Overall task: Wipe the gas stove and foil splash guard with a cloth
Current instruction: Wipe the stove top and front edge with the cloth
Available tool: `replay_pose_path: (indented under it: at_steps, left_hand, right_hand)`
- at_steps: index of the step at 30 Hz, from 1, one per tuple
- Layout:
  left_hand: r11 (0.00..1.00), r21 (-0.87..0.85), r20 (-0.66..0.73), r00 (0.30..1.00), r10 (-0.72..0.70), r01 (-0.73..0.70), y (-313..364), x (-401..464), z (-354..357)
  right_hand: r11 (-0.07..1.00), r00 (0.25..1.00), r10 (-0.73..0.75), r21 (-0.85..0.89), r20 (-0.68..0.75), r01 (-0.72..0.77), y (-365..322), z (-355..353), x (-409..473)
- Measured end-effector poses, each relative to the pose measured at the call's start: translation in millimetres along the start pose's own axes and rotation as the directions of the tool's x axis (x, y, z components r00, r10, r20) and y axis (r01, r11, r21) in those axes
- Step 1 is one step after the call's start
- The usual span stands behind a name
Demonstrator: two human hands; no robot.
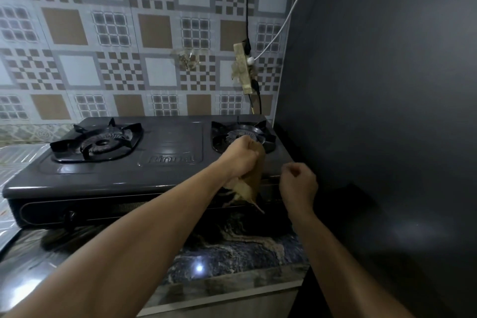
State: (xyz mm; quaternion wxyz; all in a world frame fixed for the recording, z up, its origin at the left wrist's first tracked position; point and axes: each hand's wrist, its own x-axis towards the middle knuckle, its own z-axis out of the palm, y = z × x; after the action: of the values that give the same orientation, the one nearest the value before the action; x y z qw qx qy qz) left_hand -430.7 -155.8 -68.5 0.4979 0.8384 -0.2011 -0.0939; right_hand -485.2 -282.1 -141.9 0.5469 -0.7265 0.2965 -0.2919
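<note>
A dark two-burner gas stove (pixel 170 152) sits on the counter against the patterned foil splash guard (pixel 108 59). My left hand (pixel 241 156) grips a brown cloth (pixel 254 178) over the stove's right side, just in front of the right burner (pixel 242 135). The cloth hangs down past the stove's front edge. My right hand (pixel 298 183) hovers near the stove's right front corner with its fingers curled, holding nothing. The left burner (pixel 103 143) is uncovered.
A dark panel (pixel 382 111) rises close on the right of the stove. A power strip (pixel 242 70) with black and white cables hangs on the splash guard behind the right burner. The marbled counter (pixel 232 248) runs in front; a stove knob (pixel 69 215) sits at the front left.
</note>
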Motion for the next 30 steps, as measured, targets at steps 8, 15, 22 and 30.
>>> replay_pose_path:
  at_steps: [8,15,22,30]
  left_hand:
    - [0.996,0.053,0.253,0.966,0.055,-0.071,8,-14,19]
    - [0.995,0.054,-0.168,0.983,-0.072,0.082,-36,-13,-37]
    - [0.815,0.463,-0.363,0.914,-0.184,0.348,-110,-47,-127]
    - [0.669,0.607,-0.421,0.887,-0.188,0.429,-155,-67,-167]
  right_hand:
    - [0.39,0.685,0.32,0.568,0.655,-0.725,-3,3,11]
    - [0.953,0.974,-0.083,0.303,0.212,0.015,0,16,48]
    - [0.423,0.618,0.174,-0.625,0.766,0.656,-5,18,88]
    - [0.135,0.476,0.158,-0.497,0.865,0.857,-8,31,87]
